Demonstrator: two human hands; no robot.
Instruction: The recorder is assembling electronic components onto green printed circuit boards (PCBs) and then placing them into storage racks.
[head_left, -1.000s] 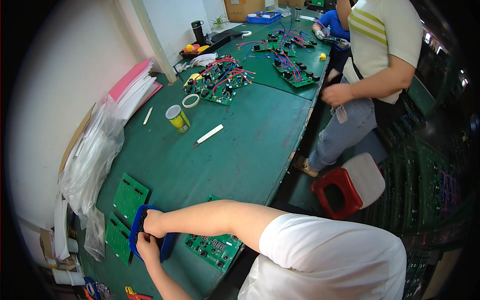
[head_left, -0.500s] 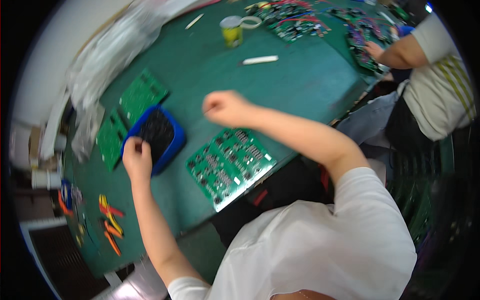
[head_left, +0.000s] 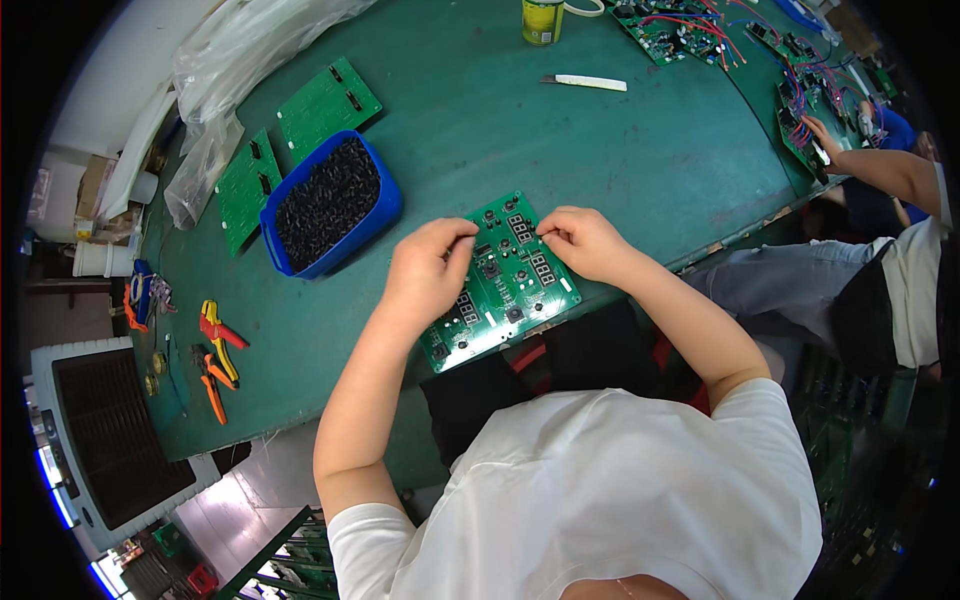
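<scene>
A green circuit board [head_left: 510,290] with digit displays and black components lies at the table's near edge. My left hand [head_left: 425,268] is over its left part, thumb and fingertips pinched together; whatever they hold, if anything, is too small to make out. Over the board's far right edge, my right hand [head_left: 585,243] is closed in a pinch too, its fingertips hiding any small part between them. To the left of the board stands a blue plastic bin [head_left: 365,232], filled with small black parts [head_left: 330,200].
Two more green boards [head_left: 325,105] [head_left: 243,195] lie beyond and left of the bin. Pliers [head_left: 215,345] rest at the left. A white-handled knife [head_left: 590,82], a yellow can [head_left: 542,22] and wired boards [head_left: 680,35] are farther back. A co-worker's hand [head_left: 825,137] handles boards at right.
My left hand has left the bin and moved right to the board. My right hand has come down rightward to the board's far edge. The view has shifted.
</scene>
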